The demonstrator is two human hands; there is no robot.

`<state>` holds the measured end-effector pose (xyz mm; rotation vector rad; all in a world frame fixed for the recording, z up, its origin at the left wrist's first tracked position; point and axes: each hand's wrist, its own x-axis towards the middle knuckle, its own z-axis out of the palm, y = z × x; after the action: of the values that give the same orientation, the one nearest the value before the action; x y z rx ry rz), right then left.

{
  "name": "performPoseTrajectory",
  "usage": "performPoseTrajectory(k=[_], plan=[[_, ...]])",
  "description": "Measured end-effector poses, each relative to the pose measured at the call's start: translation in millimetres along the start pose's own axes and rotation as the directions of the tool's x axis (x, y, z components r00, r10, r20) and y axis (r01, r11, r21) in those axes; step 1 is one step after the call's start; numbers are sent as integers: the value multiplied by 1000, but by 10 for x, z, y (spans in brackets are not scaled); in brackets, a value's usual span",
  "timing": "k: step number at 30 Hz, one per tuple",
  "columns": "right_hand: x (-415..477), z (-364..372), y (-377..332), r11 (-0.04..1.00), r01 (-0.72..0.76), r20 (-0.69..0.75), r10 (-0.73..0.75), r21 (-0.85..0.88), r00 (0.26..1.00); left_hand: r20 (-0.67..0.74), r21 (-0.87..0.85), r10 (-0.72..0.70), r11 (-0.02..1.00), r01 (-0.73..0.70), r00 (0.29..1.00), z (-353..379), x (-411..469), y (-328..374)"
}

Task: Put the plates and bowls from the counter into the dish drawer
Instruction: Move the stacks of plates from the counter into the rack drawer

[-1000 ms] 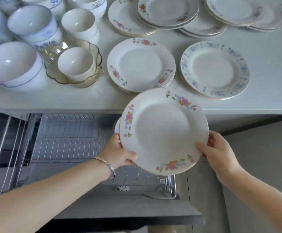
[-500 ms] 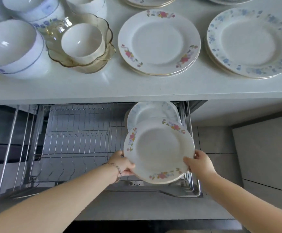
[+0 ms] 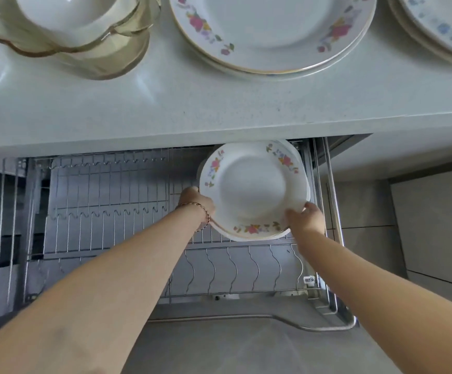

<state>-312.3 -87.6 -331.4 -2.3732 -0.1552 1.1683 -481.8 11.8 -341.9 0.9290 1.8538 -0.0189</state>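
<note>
Under the grey counter [image 3: 165, 109], my left hand [image 3: 196, 201] and right hand [image 3: 307, 215] gripped the floral plate [image 3: 251, 190] by opposite edges — a moment earlier nearer me, it now leaned at the racked plates [image 3: 297, 157] in the dish drawer [image 3: 111, 211], nearly stowed. Its slot was hidden behind it — the racked plates showed only slivers.

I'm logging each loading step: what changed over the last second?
The pink-flowered plate, held by the left hand and right hand, moved from by the counter down into the drawer rack, in front of the racked plate. Both hands kept their grip; the counter dishes stayed.
</note>
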Motion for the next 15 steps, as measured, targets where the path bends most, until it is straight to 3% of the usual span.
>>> performPoseTrajectory(k=[5, 11, 15], plan=[[97, 106, 39, 999, -46, -32, 46, -3, 998, -113, 203, 116, 975, -91, 987, 126, 70, -3], [161, 168, 60, 997, -47, -55, 44, -55, 997, -98, 340, 232, 922, -186, 968, 123, 54, -18], [188, 148, 94, 987, -54, -45, 48, -154, 998, -91, 426, 234, 888, -175, 968, 81, 19, -44]])
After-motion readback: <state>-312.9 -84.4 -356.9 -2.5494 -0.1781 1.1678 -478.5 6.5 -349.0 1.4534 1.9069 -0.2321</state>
